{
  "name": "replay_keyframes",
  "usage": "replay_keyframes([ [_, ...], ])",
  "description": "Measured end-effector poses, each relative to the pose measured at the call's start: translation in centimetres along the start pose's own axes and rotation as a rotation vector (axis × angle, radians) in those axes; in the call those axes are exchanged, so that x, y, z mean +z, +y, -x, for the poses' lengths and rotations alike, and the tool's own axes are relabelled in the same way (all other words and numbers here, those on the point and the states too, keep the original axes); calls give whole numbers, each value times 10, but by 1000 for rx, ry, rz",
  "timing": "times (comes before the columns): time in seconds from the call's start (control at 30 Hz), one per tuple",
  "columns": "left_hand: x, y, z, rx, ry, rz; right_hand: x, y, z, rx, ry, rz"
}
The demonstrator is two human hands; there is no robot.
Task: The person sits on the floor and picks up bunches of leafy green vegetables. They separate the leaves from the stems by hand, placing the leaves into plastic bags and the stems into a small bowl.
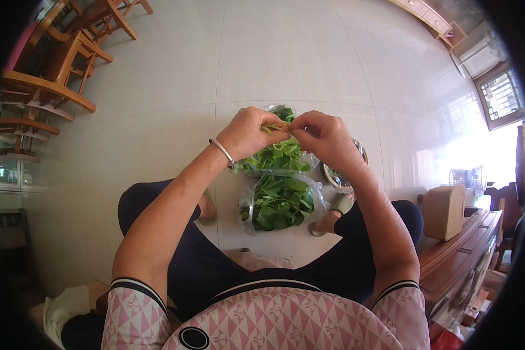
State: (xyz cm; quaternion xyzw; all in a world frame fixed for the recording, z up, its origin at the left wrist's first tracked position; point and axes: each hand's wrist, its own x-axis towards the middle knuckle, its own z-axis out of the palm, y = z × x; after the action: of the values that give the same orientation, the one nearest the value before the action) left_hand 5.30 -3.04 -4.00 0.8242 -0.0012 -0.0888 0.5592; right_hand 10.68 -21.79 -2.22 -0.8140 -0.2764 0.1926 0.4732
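Note:
My left hand (250, 131), with a metal bangle at the wrist, is closed on thin green vegetable stems (272, 127) above the greens. The fingertips of my right hand (321, 131) pinch the end of the stems, close against my left fingertips. Beneath my hands lie loose leafy greens (284, 155) on clear plastic. Nearer to me, an open clear plastic bag (321, 197) holds darker leafy greens (284, 203). More dark leaves (285, 112) in plastic show beyond my hands. A round metal-rimmed container (332, 179) with some greens stands to the right, partly hidden by my right forearm.
Wooden chairs (65, 87) stand at the upper left on the tiled floor (284, 52). To the right are a tan block-like stool or cushion (443, 213) and a long wooden cabinet or bench (459, 249). My slippered feet flank the bag.

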Motion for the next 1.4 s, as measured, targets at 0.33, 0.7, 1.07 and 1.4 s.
replay_keyframes([
  [0.33,7,0,3,184,111,-175,2,-2,1,-2,2,93],
  [0.7,13,2,4,489,317,-175,-9,-9,0,197,-114,-332],
  [1.07,16,4,6,433,379,-118,-8,-9,-1,198,-88,-363],
  [1.4,17,3,2,366,330,137,-3,-3,-1,221,-57,-436],
])
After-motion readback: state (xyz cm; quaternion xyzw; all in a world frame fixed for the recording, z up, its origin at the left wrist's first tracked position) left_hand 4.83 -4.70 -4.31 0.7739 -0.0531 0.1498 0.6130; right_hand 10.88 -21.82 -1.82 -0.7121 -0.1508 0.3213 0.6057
